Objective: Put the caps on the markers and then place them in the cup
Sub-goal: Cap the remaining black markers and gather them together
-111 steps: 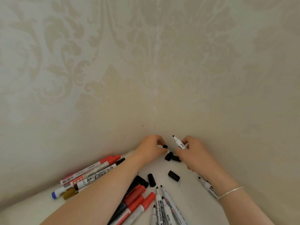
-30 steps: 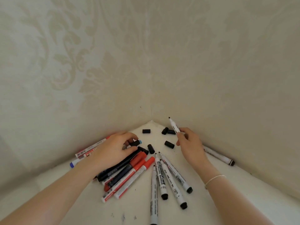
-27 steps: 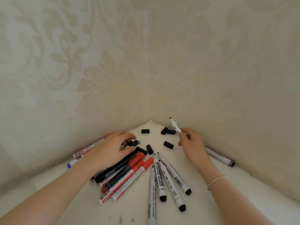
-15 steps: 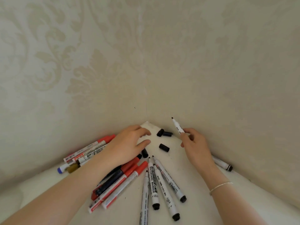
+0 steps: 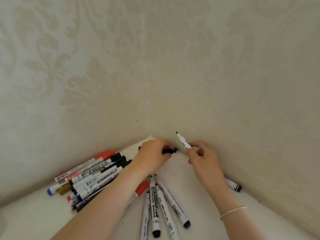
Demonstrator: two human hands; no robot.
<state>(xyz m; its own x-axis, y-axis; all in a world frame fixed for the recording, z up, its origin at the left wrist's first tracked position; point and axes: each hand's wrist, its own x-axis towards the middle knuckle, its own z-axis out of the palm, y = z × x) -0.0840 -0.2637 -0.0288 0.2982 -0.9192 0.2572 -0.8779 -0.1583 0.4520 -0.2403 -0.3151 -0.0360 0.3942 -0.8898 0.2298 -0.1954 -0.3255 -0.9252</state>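
Markers lie on a white surface (image 5: 187, 177) in a wallpapered corner: four uncapped white ones (image 5: 156, 203) fanned near the viewer, and a pile of capped ones (image 5: 93, 172) at left, too overlapped to count. The right hand (image 5: 204, 161) pinches one uncapped marker (image 5: 182, 141), tip up. The left hand (image 5: 154, 156), earlier resting flat on the pile, now curls its fingers around black caps (image 5: 170, 150) in the corner.

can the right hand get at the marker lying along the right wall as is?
Probably not yet: the right hand already holds an uncapped marker. The wall marker lies unobstructed just behind its wrist.
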